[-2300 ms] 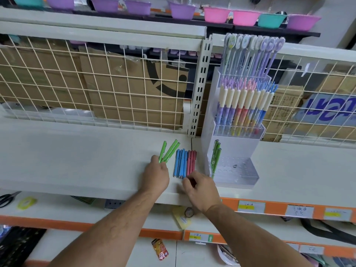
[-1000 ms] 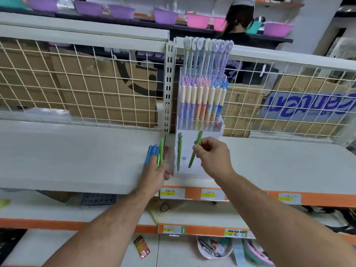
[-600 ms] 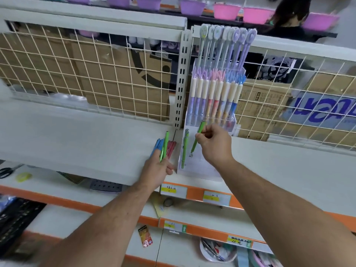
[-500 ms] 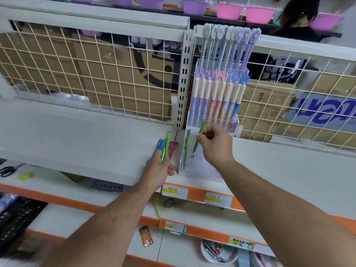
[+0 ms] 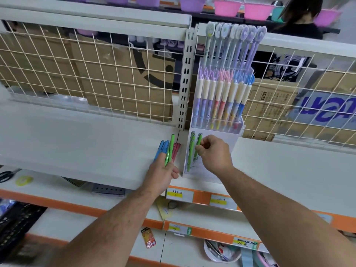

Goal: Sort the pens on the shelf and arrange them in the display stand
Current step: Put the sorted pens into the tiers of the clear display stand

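pen look: the green pen [image 5: 199,141] i'm working is slim and bright green, with a silvery cap end at its top.
pen place: it is over the lowest tier of the display stand [image 5: 234,136], just beside the standing green pens [image 5: 190,155] at the stand's left edge.
right hand: my right hand [image 5: 213,155] pinches it at mid-barrel, thumb and fingers curled tight on it.
left hand: my left hand [image 5: 161,174] rests on the shelf [image 5: 77,143], fingers clamped on a spare green pen [image 5: 171,149]. i cannot tell whether a second one sits beside it.
loose pens: blue pens [image 5: 160,149] and red pens [image 5: 176,150] lie on the shelf either side of that spare, just left of the stand.
change: half a second ago the held pen leaned with its top well to the right. now it is closer to upright and nearer the standing ones. my left hand has kept its grip and place.
axis: the long axis is near vertical, cap end up and tip down toward the tier's base, with the top tipped slightly right.
upper tiers: pastel pens [image 5: 221,101] stand in rows there.
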The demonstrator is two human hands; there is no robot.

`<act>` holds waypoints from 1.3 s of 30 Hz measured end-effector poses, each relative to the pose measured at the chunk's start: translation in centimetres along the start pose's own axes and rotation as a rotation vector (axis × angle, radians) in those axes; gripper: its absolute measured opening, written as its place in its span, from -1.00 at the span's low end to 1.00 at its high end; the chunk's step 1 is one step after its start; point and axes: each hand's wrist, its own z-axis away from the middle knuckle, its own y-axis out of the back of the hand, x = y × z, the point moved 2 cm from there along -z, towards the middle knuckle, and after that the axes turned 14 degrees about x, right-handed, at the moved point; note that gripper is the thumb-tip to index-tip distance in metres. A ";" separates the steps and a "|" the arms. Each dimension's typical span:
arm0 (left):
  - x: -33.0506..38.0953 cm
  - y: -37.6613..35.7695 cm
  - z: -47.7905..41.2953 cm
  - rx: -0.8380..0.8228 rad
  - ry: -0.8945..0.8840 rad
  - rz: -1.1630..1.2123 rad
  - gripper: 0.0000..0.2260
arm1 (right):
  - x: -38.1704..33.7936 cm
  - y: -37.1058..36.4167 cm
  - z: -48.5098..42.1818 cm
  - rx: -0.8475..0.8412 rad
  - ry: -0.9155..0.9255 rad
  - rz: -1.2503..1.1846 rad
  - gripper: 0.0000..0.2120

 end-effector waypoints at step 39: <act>0.2 0.6 0.4 -0.067 -0.042 0.020 -0.93 | -0.4 -0.5 0.8 0.015 -0.039 0.141 -0.86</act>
